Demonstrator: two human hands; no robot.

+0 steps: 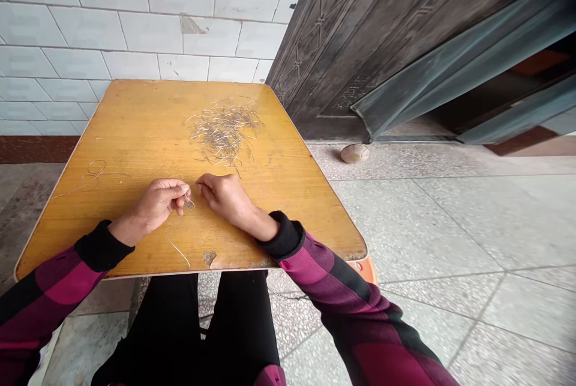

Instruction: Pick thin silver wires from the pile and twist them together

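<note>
On the near side of the tangled wire pile (pixel 224 135) on the wooden surface (pixel 139 113), the left hand (pixel 157 202) pinches a thin bent wire (pixel 191 200) in its grip, free end curving away from the pile, while the right hand (pixel 230 197), nearer the pile, has a narrow grip, contents impossible to tell.

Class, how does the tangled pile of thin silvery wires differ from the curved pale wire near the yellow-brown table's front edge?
The tangled pile of wires contains many crossing strands; the curved pale wire lies alone. The pile spreads wide; the curved pale wire covers little space. Both rest on the yellow-brown table.
</note>
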